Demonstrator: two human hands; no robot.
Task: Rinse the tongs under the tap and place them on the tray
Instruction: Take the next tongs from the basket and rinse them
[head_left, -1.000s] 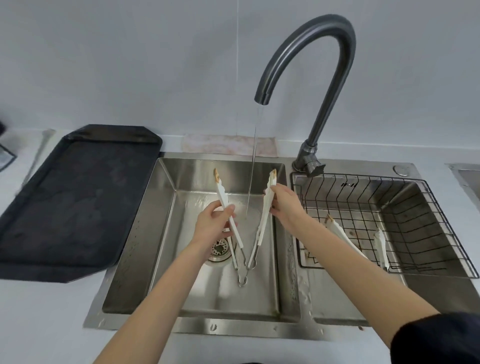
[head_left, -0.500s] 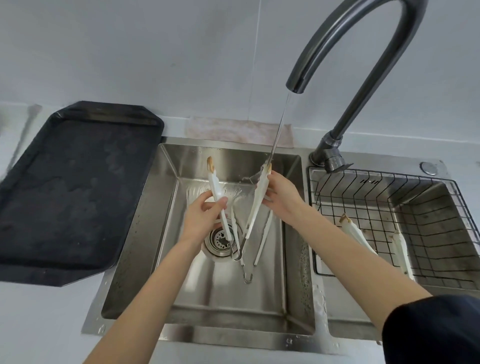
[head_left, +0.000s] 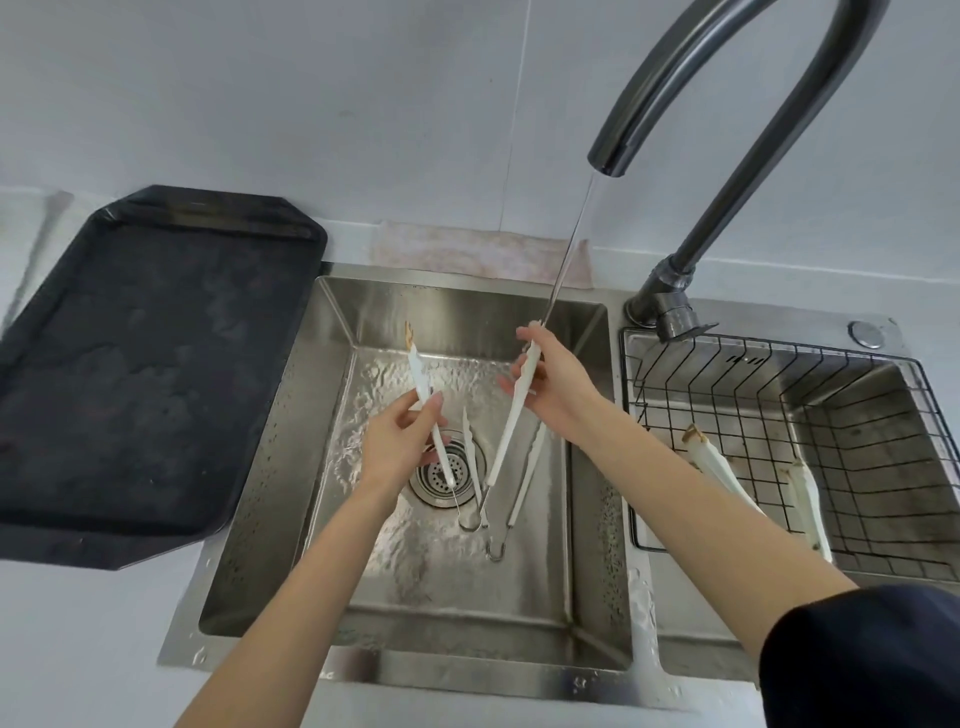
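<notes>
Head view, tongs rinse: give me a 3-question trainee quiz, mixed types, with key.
1. True or false: the black tray already has tongs lying on it.
2. Multiple choice: where does the water stream from the tap land? A) on the drain B) at the top of the tong arm by the right hand C) in the wire basket
3. Fill in: the left hand pinches one arm of the white tongs over the ____ basin of the sink.

Key: 1 false; 2 B; 3 left
</notes>
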